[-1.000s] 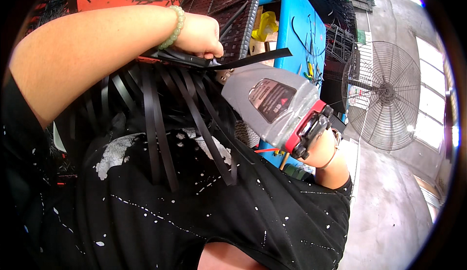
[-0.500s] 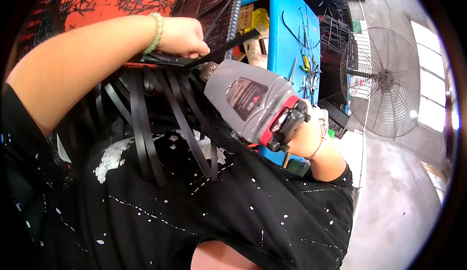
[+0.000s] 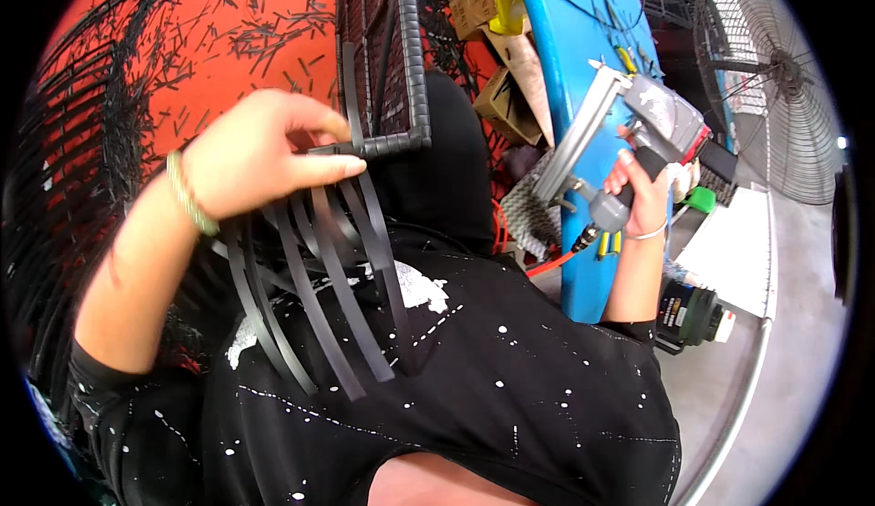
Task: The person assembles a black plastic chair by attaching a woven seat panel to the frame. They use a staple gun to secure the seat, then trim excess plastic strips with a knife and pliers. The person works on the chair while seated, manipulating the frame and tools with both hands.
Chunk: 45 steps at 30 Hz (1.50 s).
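Observation:
My left hand, with a beaded bracelet at its wrist, is closed in a pinch around a flat black strip at the wrapped near edge of a dark woven frame. Several loose black strips hang from that edge over my lap. My right hand grips the handle of a grey and red nail gun. The gun is out to the right, above a blue table, apart from the frame. An orange air hose runs to its handle.
The blue table carries strip scraps and small tools. Cardboard boxes and a yellow bag sit beside it. Cut strip pieces litter the red floor. A large fan and a dark bottle are at right.
The nail gun has moved away from the frame edge to the right, over the blue table. My left hand has changed from a fist to a pinch at the edge. The view has shifted.

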Each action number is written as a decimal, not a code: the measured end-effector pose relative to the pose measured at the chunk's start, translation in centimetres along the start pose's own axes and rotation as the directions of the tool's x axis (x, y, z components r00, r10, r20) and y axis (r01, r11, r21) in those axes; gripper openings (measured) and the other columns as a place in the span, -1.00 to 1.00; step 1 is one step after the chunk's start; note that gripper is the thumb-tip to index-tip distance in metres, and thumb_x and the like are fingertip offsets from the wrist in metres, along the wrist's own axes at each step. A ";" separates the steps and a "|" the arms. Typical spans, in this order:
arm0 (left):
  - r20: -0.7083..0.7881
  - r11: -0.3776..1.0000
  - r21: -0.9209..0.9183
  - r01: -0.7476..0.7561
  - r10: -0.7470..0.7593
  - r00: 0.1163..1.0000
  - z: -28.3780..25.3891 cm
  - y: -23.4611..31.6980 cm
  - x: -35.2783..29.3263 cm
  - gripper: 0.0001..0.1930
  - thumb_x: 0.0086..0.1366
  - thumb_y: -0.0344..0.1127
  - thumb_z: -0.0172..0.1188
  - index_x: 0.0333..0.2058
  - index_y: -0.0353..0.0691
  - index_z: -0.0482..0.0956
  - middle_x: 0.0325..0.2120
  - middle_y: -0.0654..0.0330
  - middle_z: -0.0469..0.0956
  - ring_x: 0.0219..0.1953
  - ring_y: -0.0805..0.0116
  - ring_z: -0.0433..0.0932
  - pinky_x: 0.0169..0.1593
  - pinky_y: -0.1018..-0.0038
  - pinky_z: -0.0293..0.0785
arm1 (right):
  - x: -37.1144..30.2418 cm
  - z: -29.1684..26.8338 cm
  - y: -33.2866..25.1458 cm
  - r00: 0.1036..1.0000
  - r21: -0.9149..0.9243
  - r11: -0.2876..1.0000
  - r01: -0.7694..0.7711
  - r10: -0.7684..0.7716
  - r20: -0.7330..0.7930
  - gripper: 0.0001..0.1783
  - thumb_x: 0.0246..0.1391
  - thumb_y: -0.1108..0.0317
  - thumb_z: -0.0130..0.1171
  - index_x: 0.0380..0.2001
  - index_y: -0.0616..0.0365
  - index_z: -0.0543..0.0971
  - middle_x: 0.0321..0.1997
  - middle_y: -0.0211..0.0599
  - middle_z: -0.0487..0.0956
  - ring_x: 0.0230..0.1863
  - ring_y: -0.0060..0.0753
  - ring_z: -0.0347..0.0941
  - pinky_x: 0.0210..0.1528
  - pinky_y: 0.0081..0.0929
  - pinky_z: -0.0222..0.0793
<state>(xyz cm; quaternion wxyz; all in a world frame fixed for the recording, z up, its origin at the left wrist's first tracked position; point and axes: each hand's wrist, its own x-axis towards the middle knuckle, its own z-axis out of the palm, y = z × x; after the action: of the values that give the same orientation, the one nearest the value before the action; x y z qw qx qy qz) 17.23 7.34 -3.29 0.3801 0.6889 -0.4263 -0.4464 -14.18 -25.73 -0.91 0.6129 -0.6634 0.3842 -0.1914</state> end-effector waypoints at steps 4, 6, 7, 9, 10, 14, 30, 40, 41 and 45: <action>-0.225 0.950 0.280 -0.139 0.206 0.952 1.5 -0.9 -1.6 -0.69 0.06 -0.36 0.47 -0.25 -0.40 0.67 -0.42 0.08 0.62 -0.38 0.26 0.59 -0.23 0.47 0.49 | 3.4 -7.1 5.9 0.985 0.292 0.947 -0.137 0.161 -0.058 -0.57 0.30 0.32 0.14 0.18 0.22 0.43 -0.55 -0.53 0.30 -0.55 -0.62 0.27 -0.40 -0.49 0.33; -0.270 0.965 0.211 -0.159 0.214 0.939 2.3 0.2 -4.1 -0.71 0.04 -0.42 0.47 -0.25 -0.42 0.67 -0.37 0.05 0.65 -0.32 0.25 0.62 -0.18 0.44 0.51 | 2.3 -10.4 8.4 0.974 0.473 0.865 -0.169 0.220 -0.054 -0.56 0.33 0.31 0.11 0.20 0.23 0.41 -0.55 -0.54 0.29 -0.53 -0.63 0.27 -0.38 -0.50 0.31; -0.283 0.966 0.187 -0.179 0.227 0.932 2.4 0.2 -4.2 -0.72 0.03 -0.44 0.47 -0.25 -0.41 0.67 -0.37 0.06 0.65 -0.32 0.25 0.62 -0.18 0.44 0.52 | 2.5 -11.7 9.5 0.969 0.525 0.833 -0.174 0.241 -0.062 -0.56 0.34 0.31 0.10 0.21 0.24 0.40 -0.55 -0.54 0.29 -0.52 -0.64 0.26 -0.37 -0.50 0.31; -0.258 0.967 0.177 -0.181 0.223 0.940 2.2 0.6 -4.3 -0.72 0.03 -0.46 0.46 -0.25 -0.40 0.68 -0.37 0.07 0.66 -0.32 0.24 0.62 -0.18 0.44 0.52 | 2.5 -14.1 12.0 0.974 0.567 0.806 -0.169 0.224 -0.027 -0.53 0.36 0.27 0.07 0.22 0.32 0.38 -0.54 -0.55 0.29 -0.50 -0.65 0.26 -0.32 -0.53 0.29; -0.247 0.968 0.172 -0.183 0.222 0.943 2.2 0.9 -4.3 -0.73 0.03 -0.47 0.46 -0.25 -0.39 0.68 -0.37 0.08 0.66 -0.32 0.23 0.62 -0.18 0.44 0.52 | 2.5 -15.4 13.2 0.975 0.596 0.784 -0.176 0.220 -0.002 -0.52 0.37 0.26 0.06 0.22 0.34 0.38 -0.54 -0.56 0.29 -0.50 -0.65 0.26 -0.31 -0.54 0.29; -0.217 0.966 0.199 -0.164 0.206 0.954 2.0 1.6 -4.7 -0.74 0.04 -0.50 0.44 -0.25 -0.39 0.67 -0.37 0.07 0.65 -0.31 0.22 0.62 -0.17 0.45 0.52 | 2.5 -15.7 15.0 0.966 0.703 0.695 -0.150 0.253 -0.044 -0.50 0.38 0.26 0.07 0.22 0.39 0.36 -0.53 -0.55 0.30 -0.49 -0.64 0.24 -0.32 -0.56 0.26; -0.214 0.983 0.154 -0.104 0.136 0.967 2.0 1.8 -4.4 -0.77 0.09 -0.46 0.40 -0.26 -0.37 0.64 -0.35 0.15 0.61 -0.32 0.36 0.57 -0.19 0.51 0.47 | 5.4 -19.0 18.6 0.828 0.479 0.849 -0.222 0.424 -0.367 -0.70 0.14 0.19 0.39 -0.34 0.15 0.52 -0.46 -0.29 0.53 -0.45 -0.33 0.50 -0.34 -0.41 0.54; -0.247 0.966 0.217 -0.144 0.197 0.949 2.5 1.5 -3.9 -0.83 0.07 -0.51 0.38 -0.34 -0.37 0.61 -0.40 0.11 0.59 -0.34 0.28 0.58 -0.22 0.47 0.48 | 3.9 -17.2 16.0 0.772 0.333 0.892 -0.306 0.437 -0.461 -0.62 0.11 0.13 0.40 -0.26 0.22 0.55 -0.48 -0.18 0.62 -0.48 -0.21 0.62 -0.35 -0.24 0.59; -0.255 0.967 0.215 -0.135 0.189 0.948 2.6 1.7 -3.9 -0.82 0.07 -0.52 0.37 -0.32 -0.38 0.61 -0.39 0.12 0.59 -0.35 0.33 0.57 -0.22 0.50 0.47 | 4.1 -16.5 15.5 0.782 0.254 0.906 -0.339 0.422 -0.459 -0.53 0.12 -0.01 0.37 -0.32 0.24 0.55 -0.52 -0.20 0.61 -0.49 -0.22 0.61 -0.34 -0.27 0.60; -0.243 0.980 0.180 -0.086 0.129 0.961 2.6 1.4 -3.9 -0.78 0.06 -0.53 0.36 -0.27 -0.38 0.61 -0.37 0.17 0.57 -0.37 0.43 0.52 -0.20 0.56 0.45 | 3.3 -15.9 11.3 0.652 -0.299 0.647 -0.702 0.413 -0.636 -0.28 0.02 -0.33 0.29 -0.41 0.28 0.61 -0.53 -0.15 0.63 -0.45 -0.19 0.64 -0.30 -0.27 0.57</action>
<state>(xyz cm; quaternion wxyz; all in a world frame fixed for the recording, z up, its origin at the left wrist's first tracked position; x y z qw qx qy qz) 13.52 10.08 -1.74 0.3958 0.7457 -0.4470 -0.2957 -26.76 -38.29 -9.67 0.3109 -0.5673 0.7614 -0.0416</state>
